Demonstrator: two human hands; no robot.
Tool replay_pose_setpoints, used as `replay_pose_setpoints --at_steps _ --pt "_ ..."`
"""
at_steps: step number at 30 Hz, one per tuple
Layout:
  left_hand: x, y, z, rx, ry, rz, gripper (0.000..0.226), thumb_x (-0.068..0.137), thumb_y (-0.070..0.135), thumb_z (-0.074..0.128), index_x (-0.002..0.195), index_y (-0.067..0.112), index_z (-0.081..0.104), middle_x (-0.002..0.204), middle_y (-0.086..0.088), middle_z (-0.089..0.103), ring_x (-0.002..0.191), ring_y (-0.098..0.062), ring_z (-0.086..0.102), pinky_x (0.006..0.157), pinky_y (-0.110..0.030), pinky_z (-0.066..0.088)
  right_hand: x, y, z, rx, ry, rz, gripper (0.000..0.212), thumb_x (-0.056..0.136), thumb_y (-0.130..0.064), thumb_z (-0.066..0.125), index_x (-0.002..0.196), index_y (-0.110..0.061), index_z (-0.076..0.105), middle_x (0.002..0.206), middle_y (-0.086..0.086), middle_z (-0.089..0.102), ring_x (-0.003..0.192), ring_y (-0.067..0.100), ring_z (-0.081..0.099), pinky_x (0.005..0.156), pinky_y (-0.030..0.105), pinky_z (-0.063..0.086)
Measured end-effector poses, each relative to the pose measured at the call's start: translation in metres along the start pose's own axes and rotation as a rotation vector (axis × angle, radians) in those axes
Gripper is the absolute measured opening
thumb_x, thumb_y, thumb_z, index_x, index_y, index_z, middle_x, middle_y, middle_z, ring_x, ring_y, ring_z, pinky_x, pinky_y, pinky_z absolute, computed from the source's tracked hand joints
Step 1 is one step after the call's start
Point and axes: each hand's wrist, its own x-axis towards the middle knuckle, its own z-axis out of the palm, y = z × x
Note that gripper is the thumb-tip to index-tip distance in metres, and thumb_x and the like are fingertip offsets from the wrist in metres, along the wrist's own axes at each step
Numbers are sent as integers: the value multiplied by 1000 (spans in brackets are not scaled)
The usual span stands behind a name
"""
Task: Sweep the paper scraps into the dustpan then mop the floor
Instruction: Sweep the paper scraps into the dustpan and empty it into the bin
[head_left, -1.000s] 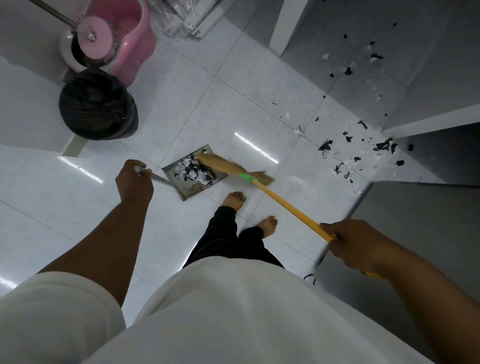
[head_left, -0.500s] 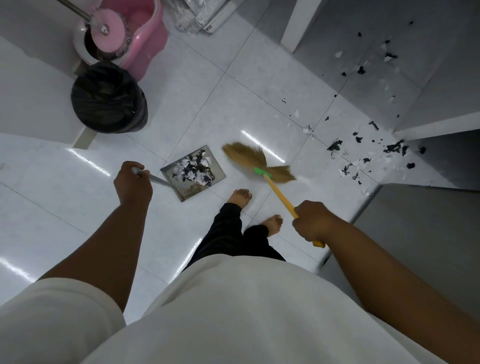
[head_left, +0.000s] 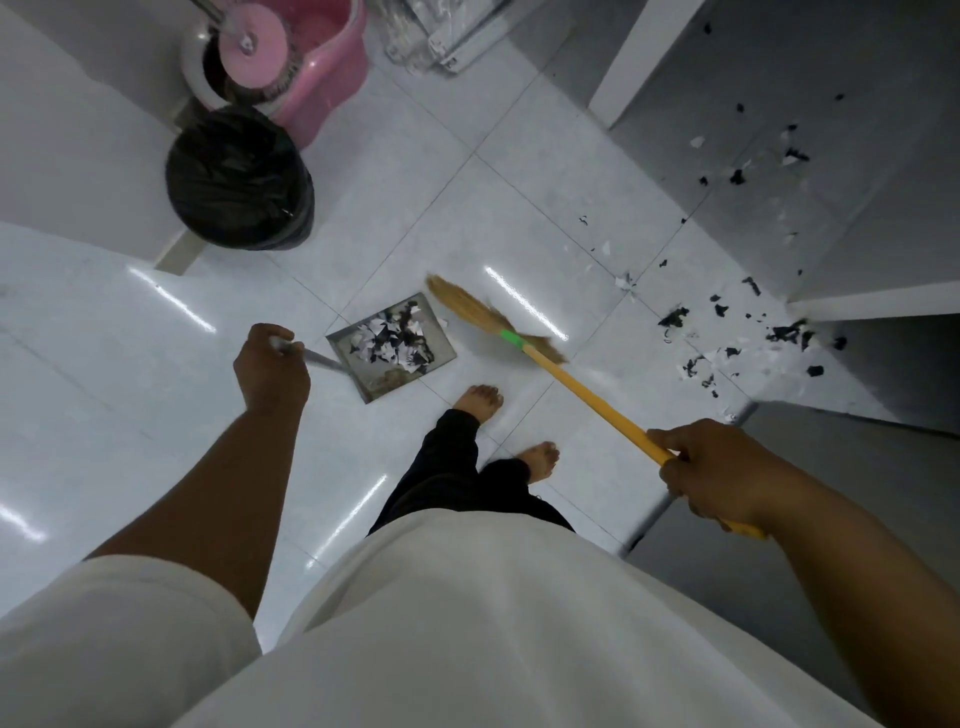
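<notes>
Swung back beside the dustpan (head_left: 344, 349), the broom (head_left: 582, 388) is clenched in the right grip (head_left: 722, 473); seemingly loose scraps (head_left: 395, 340) could be scattered.

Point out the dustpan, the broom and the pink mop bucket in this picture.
dustpan (head_left: 363, 383): head view, bare metal near its back wall.
broom (head_left: 597, 404): head view, middle of the yellow handle.
pink mop bucket (head_left: 327, 78): head view, its pink outer wall.

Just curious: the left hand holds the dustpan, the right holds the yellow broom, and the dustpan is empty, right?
Not empty: the head view shows paper scraps piled in the dustpan. The left hand does hold it, the right hand the broom.
</notes>
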Motion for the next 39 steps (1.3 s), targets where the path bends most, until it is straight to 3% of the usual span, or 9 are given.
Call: replay_pose_setpoints --at_steps 7,11,14,18,21,27,32,36,39 --pt "-9 -31 -22 -14 48 -40 12 88 11 65 98 16 63 97 -3 70 92 -25 67 85 -30 52 38 -44 21 -155 28 34 35 91 -12 49 122 1 58 97 14 67 71 24 60 65 32 53" --pt "-18 -39 -19 -1 46 -50 12 89 8 64 100 14 63 98 -7 71 92 -26 67 86 -31 53 46 -68 46 -224 -49 31 20 89 -8 48 103 0 60 87 11 58 68 24 56 56 26 47" --pt "-22 -40 -14 -16 42 -79 12 89 9 64 101 13 63 98 -8 70 92 -26 67 82 -26 50 42 -67 46 -158 -86 11 33 88 -7 48 118 0 61 86 14 62 62 22 55 57 29 47" --pt "-23 -42 -13 -25 52 -109 12 90 8 63 101 12 63 98 -9 70 92 -25 66 82 -24 48 15 -44 21 34 -91 25 50 89 -11 52 136 -25 54 84 10 70 44 12 52 43 21 42" --pt "-24 -46 -16 -27 55 -113 13 90 7 63 102 12 63 99 -9 70 92 -23 65 81 -22 46 -1 -32 11 -44 -74 -33 52 90 -14 52 139 -32 50 82 6 70 42 7 53 40 18 41" --pt "-25 -47 -24 -66 82 -160 12 89 9 64 99 16 63 93 2 66 84 -13 60 78 -21 45 14 -38 5 -229 18 -61 52 93 -18 49 144 -25 44 96 -6 58 62 11 61 48 19 44" --pt "-28 -44 -22 -95 77 -139 11 89 12 66 98 16 63 93 5 66 85 -13 61 83 -23 48 42 -61 22 -289 10 -55 36 91 -13 49 122 2 59 98 12 65 81 27 64 68 34 53" --pt "-33 -33 -11 -113 50 -131 11 88 13 68 97 17 63 92 6 66 84 -14 62 83 -23 48 51 -81 49 -300 -78 -51 22 91 -14 49 107 -3 60 101 14 63 70 23 59 61 29 52" --pt "-34 -20 -2 -140 17 -146 11 87 14 68 95 19 62 90 6 66 82 -13 62 77 -18 45 43 -73 51 -239 -100 -40 33 92 -11 49 121 1 59 104 17 67 73 23 58 58 28 47"
